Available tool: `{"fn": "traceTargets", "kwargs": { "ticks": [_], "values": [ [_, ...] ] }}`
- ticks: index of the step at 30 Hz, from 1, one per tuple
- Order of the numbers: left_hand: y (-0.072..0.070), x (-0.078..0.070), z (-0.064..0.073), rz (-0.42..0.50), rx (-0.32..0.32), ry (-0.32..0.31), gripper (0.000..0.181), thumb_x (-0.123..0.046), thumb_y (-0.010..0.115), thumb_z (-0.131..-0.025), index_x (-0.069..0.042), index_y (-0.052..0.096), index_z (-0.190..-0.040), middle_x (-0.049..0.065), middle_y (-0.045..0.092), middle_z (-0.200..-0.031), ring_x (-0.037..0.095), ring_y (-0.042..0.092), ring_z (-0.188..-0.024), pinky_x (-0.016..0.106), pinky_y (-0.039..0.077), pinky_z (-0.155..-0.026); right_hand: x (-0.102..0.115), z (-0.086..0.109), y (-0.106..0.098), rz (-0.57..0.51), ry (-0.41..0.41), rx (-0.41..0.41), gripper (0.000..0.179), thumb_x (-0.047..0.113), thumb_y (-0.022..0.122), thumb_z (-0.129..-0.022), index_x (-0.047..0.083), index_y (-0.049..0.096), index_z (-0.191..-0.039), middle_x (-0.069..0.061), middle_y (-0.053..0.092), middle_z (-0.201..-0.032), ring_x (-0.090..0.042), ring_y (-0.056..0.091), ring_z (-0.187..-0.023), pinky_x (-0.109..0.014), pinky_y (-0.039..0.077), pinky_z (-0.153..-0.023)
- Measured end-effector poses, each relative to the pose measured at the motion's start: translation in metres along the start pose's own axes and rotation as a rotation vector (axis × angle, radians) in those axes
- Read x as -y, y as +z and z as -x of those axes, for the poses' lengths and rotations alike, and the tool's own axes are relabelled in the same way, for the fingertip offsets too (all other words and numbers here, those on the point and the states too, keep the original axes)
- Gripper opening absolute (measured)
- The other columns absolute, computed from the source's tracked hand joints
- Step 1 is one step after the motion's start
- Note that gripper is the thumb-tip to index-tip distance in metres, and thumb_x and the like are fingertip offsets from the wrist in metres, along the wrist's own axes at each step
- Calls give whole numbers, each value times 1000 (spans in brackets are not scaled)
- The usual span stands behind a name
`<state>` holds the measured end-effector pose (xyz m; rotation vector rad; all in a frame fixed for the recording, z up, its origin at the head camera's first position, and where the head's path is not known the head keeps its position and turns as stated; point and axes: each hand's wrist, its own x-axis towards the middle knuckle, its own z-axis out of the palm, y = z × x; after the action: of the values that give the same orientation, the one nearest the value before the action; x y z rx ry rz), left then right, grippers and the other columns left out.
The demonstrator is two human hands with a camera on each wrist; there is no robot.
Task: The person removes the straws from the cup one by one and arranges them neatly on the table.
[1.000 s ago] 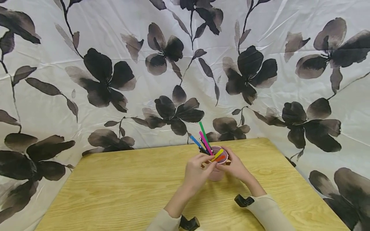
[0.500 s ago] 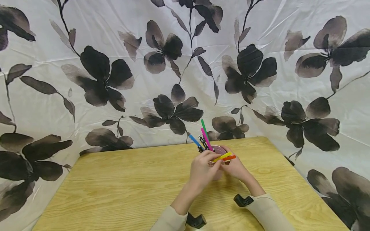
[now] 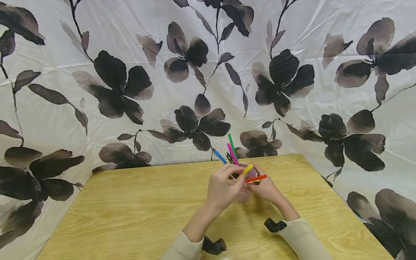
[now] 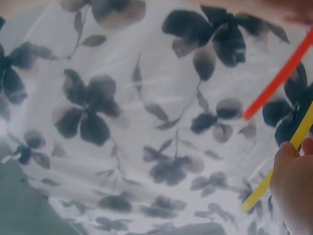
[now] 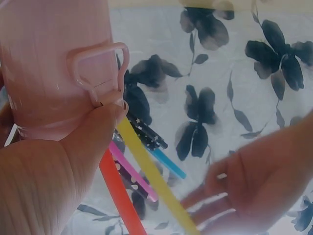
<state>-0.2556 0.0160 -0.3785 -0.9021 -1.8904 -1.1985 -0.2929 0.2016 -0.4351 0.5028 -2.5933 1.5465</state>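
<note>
A pink cup (image 3: 243, 196) with a wire-like handle (image 5: 98, 51) stands near the table's back edge. My right hand (image 3: 266, 187) grips its right side, thumb by the handle in the right wrist view. My left hand (image 3: 221, 186) is over the cup's near left rim and pinches a slim yellow stick (image 3: 246, 170) between thumb and finger. A red stick (image 3: 256, 178) leans right across the near rim, apart from the yellow one. Blue (image 3: 220, 157), pink (image 3: 231, 152) and green (image 3: 232, 142) sticks lean left in the cup with black patterned ones (image 3: 229, 158). Their lower ends are hidden.
The cup is on a light wooden table (image 3: 136, 209). A white cloth with dark flowers (image 3: 195, 86) hangs right behind the table's back edge. A black device (image 3: 213, 245) is on the left wrist and another (image 3: 274, 225) on the right.
The yellow and red sticks, earlier side by side at the left fingertips, have spread apart. The yellow one now tilts up more steeply, and the red lies lower, pointing right. The right hand stays on the cup.
</note>
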Motion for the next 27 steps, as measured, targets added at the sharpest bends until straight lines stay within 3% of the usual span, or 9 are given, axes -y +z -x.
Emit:
{"fn": "traceTargets", "kwargs": {
  "ticks": [5,10,13,15,19,23,27],
  "values": [
    [-25,-13,-14,99,-32,80,13,-11,66,-78,-10,67,-91,-3,63,-85,7,58,-77,17,48,-60,9,2,-2,-13,-11,21,80,24,74,-72,10,28,-136,-18,42,-126,-31,48,-103,-41,46,-80],
    [-53,-29,-27,152,-82,140,14,-8,68,-75,-8,67,-90,0,64,-83,12,59,-77,21,49,-59,-12,-4,0,0,-11,1,84,35,75,-68,16,29,-136,-9,44,-125,-24,48,-104,-35,46,-80],
    [-74,-38,-34,204,-118,127,13,-7,69,-74,-7,67,-88,1,65,-81,16,60,-73,25,50,-58,-23,-7,2,21,-14,-7,85,40,74,-67,19,28,-136,-5,43,-126,-21,46,-106,-34,45,-82],
    [-90,-42,-36,245,-133,79,12,-5,69,-74,-6,67,-86,3,65,-79,17,60,-70,27,51,-57,-24,-7,3,24,-12,-13,86,39,75,-66,20,29,-135,-6,43,-127,-22,46,-107,-36,44,-83],
    [-120,-38,-37,319,-135,-85,12,-1,67,-76,-3,67,-87,7,65,-78,18,60,-65,28,50,-56,-11,-5,1,12,-18,-10,84,32,77,-66,14,30,-135,-13,42,-128,-28,44,-110,-43,42,-86],
    [-139,-20,-33,363,-124,-230,13,-2,65,-78,1,66,-91,13,65,-80,23,60,-65,30,51,-57,7,0,-1,5,-35,-6,81,21,76,-69,8,31,-134,-19,41,-127,-34,43,-111,-47,39,-88],
    [-145,4,-25,406,-108,-362,18,-8,63,-81,3,63,-95,15,65,-84,30,62,-69,34,52,-58,14,4,-1,17,-45,4,79,17,74,-71,4,29,-134,-21,40,-127,-34,43,-110,-44,41,-86]
  ]
}}
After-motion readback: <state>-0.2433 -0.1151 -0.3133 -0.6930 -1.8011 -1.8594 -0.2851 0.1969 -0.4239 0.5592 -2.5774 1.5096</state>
